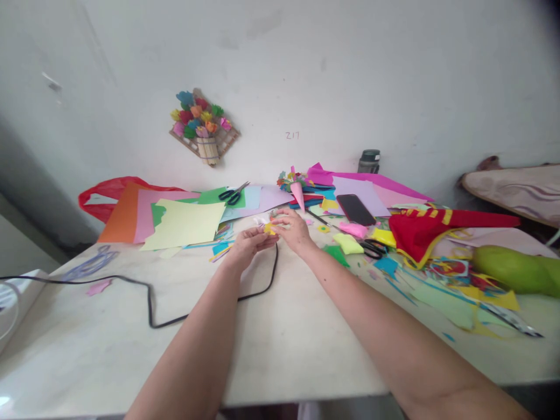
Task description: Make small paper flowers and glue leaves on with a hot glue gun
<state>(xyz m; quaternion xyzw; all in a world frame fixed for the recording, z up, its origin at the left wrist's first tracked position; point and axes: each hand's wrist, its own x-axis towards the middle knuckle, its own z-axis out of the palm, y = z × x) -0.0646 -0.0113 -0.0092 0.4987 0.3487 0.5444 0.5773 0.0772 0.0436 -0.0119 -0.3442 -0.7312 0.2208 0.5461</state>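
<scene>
Over the middle of the table, my left hand (248, 244) pinches a small yellow paper piece (270, 228) that looks like a flower. My right hand (294, 228) meets it from the other side, its fingers closed on the same piece. Just behind my fingers is a whitish object (259, 221), partly hidden, so its kind is unclear. A black cord (272, 280) runs up from the left and ends under my hands. Right of them lies a yellow paper flower (323, 229) with a green centre.
Coloured paper sheets (186, 224) lie at the back left, with scissors (235, 193) on top. A pink paper cone (297, 195) with flowers, a phone (355, 210), more scissors (373, 249), a red cloth (415, 236), paper scraps and a green fruit (511, 268) fill the right.
</scene>
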